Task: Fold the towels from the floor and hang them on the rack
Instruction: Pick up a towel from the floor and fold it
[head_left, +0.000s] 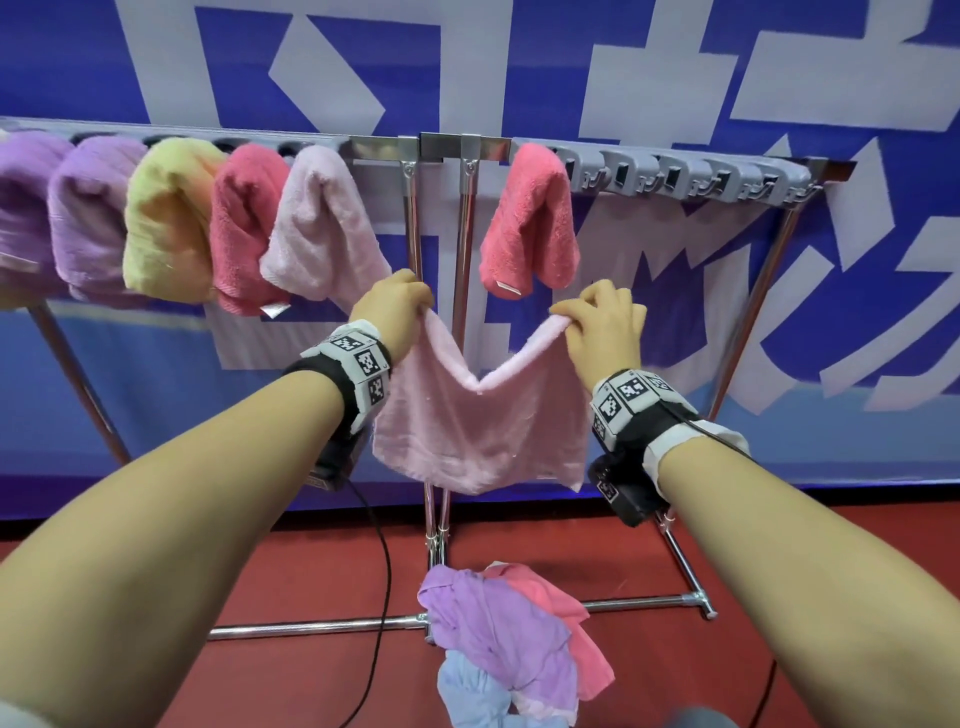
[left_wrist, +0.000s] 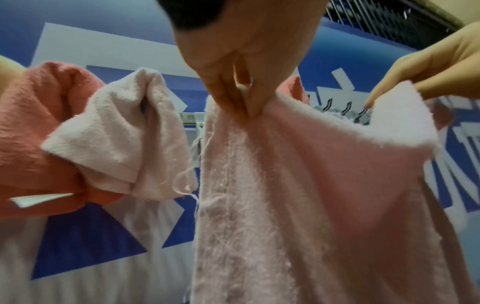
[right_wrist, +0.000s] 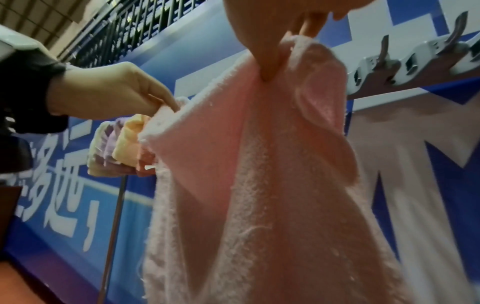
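Head view: only here you see the heap of towels (head_left: 506, 639) on the red floor (head_left: 291, 675) near the rack (head_left: 447, 148), and six folded towels already hung along it.
Wrist views: they show your pinch close up, and the grey hooks (right_wrist: 384, 59) on the rack's right half.
Pink towel (head_left: 478, 415): it hangs folded between your hands in front of the rack's middle posts, its top edge sagging.
Left hand (head_left: 392, 306): your fingers (left_wrist: 233, 96) are curled, pinching the towel's left top corner.
Right hand (head_left: 605, 325): curled too, gripping the right top corner.
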